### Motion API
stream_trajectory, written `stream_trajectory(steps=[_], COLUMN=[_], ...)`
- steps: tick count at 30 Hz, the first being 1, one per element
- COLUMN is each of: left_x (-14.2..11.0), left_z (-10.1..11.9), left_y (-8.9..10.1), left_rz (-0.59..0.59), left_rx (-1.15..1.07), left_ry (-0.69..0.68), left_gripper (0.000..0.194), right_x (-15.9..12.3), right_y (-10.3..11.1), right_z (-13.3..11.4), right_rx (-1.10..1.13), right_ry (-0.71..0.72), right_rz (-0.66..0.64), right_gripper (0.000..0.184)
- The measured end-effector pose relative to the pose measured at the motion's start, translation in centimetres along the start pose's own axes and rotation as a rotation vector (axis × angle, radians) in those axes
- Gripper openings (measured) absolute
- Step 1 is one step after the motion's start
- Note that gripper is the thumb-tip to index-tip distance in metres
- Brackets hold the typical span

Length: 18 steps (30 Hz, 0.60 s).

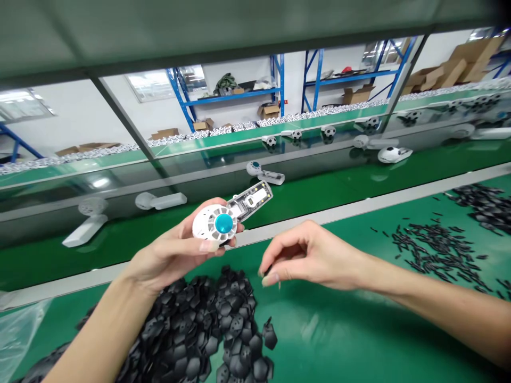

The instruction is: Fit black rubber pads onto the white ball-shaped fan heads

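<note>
My left hand (175, 247) is closed around a white handheld fan (207, 223). The fan has a round grille with a blue centre, and its handle points up and right with the inner circuit board showing. My right hand (309, 258) pinches a small black piece (266, 271) between thumb and fingertips, to the right of the fan and apart from it. Most of that piece is covered by the fingers. Below my left hand lies a heap of black pentagon-shaped plastic pieces (235, 324), with one piece (270, 335) off at its right side.
A green conveyor belt (319, 194) runs across behind a pale rail, carrying several white fans. Thin black strips (435, 247) and more black pieces (485, 205) lie on the green table at right. A clear plastic bag (22, 335) is at left. Blue shelves (235, 93) stand beyond.
</note>
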<state>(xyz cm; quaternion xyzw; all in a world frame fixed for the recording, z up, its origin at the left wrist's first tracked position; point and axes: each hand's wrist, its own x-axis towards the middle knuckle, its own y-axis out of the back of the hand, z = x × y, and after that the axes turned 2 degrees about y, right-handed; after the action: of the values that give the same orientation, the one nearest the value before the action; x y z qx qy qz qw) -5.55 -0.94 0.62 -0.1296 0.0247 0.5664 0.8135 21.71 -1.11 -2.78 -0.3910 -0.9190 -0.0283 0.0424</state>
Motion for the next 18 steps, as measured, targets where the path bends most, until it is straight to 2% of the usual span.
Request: stream_trajectory(steps=[4, 6, 8, 10, 13, 18], left_x=[0.2, 0.4, 0.5, 0.7, 0.8, 0.3], left_z=[-0.2, -0.3, -0.6, -1.2, -2.2, -3.1], left_y=[-0.3, -0.7, -1.3, -2.1, -3.7, -6.2], left_rz=[-0.049, -0.043, -0.018, 0.007, 0.024, 0.036], left_rx=[-0.130, -0.178, -0.208, -0.227, -0.236, -0.249], left_ry=[0.042, 0.048, 0.049, 0.039, 0.015, 0.029], left_gripper=[0.051, 0.044, 0.041, 0.041, 0.040, 0.039], right_x=[0.2, 0.2, 0.3, 0.2, 0.2, 0.3], right_y=[0.1, 0.1, 0.1, 0.2, 0.2, 0.0], right_z=[0.0, -0.2, -0.5, -0.8, -1.3, -1.4], right_rx=[0.007, 0.002, -0.073, -0.121, -0.055, 0.040], right_ry=[0.037, 0.060, 0.106, 0.130, 0.108, 0.109], right_rz=[0.012, 0.031, 0.075, 0.131, 0.219, 0.262], right_gripper=[0.014, 0.011, 0.015, 0.021, 0.023, 0.025])
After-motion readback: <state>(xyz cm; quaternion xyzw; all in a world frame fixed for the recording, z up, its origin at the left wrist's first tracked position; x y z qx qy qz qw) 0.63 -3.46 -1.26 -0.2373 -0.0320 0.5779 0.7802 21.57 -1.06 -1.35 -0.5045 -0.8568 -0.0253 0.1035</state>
